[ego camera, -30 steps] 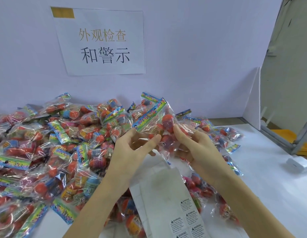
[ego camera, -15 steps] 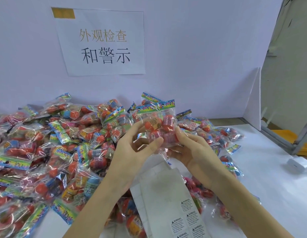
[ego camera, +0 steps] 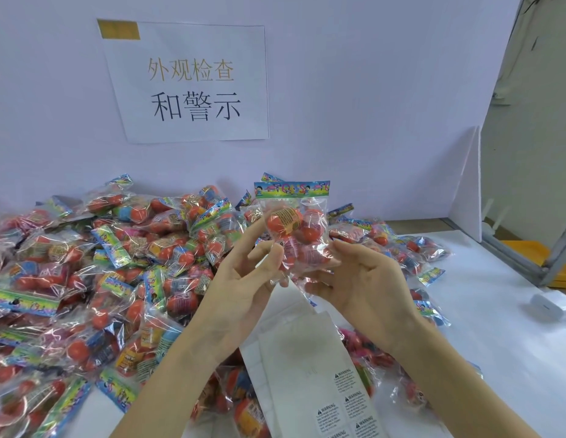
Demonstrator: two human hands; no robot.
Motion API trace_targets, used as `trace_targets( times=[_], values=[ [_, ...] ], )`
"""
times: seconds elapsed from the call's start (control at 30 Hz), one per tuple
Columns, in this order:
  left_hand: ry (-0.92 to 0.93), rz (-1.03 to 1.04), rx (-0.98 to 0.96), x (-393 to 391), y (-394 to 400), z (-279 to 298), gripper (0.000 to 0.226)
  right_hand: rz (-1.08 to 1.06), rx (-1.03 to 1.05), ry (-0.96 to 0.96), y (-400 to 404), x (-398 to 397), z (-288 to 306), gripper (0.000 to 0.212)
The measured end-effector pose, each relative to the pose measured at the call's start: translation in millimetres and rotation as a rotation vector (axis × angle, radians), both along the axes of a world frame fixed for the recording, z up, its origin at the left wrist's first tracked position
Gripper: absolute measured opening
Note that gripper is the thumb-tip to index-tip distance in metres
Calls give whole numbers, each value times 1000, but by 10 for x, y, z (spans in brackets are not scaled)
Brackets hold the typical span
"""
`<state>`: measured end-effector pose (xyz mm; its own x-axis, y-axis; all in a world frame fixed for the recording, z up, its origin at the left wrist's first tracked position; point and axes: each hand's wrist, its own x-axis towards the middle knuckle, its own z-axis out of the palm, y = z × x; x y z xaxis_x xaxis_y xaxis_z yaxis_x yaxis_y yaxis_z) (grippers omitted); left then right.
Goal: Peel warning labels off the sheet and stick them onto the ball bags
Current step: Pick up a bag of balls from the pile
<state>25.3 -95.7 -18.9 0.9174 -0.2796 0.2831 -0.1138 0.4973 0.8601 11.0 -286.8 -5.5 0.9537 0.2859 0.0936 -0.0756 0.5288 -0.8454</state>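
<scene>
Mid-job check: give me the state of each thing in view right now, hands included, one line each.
Held bag: upright, lifted above the pile, header card on top, between both hands.
Left hand: fingers touching the bag's left side.
Right hand: palm up, supporting the bag's lower right.
Label sheet: lying flat below the hands, mostly peeled, some warning labels left at its near end.
Pile of bags: loose heap on the table.
Paper sign: stuck on the wall.

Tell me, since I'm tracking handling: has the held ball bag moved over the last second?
Yes. The held ball bag has swung upright, its header now level and higher against the back wall.
</scene>
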Motion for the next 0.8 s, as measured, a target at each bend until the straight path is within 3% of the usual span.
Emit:
trace_targets(
  times=[0.07,0.13,0.23,0.33,0.4,0.47,0.57,0.63,0.73,0.8],
  values=[
    [-4,-21,-11,-4,5,0,60,-18,1,-13,5,4,-7,37],
    [-46,31,13,-16,8,1,57,-132,-129,-57,31,16,-48,36],
    [-419,456,420,-11,-3,-43,49,-383,-461,-228,56,71,-164,53],
    [-815,735,728,-8,-40,-79,52,-274,-419,-310,37,87,-156,60],
    [-977,716,861,-14,-65,-114,63,-175,-408,-334,36,58,-127,51],
    [-1027,622,856,-48,-97,-131,64,-189,-422,-337,28,35,-119,42],
    [-955,766,761,-113,-156,-92,43,-202,-252,-219,6,24,-100,36],
    [-721,823,713,-140,-146,-21,43,-207,-122,-164,-10,23,-62,27],
    [-257,459,551,-150,-76,109,40,-203,-106,-196,-27,26,-28,20],
    [-124,361,469,-147,-74,114,40,-226,-147,-210,-38,33,-19,16]
  ],
)
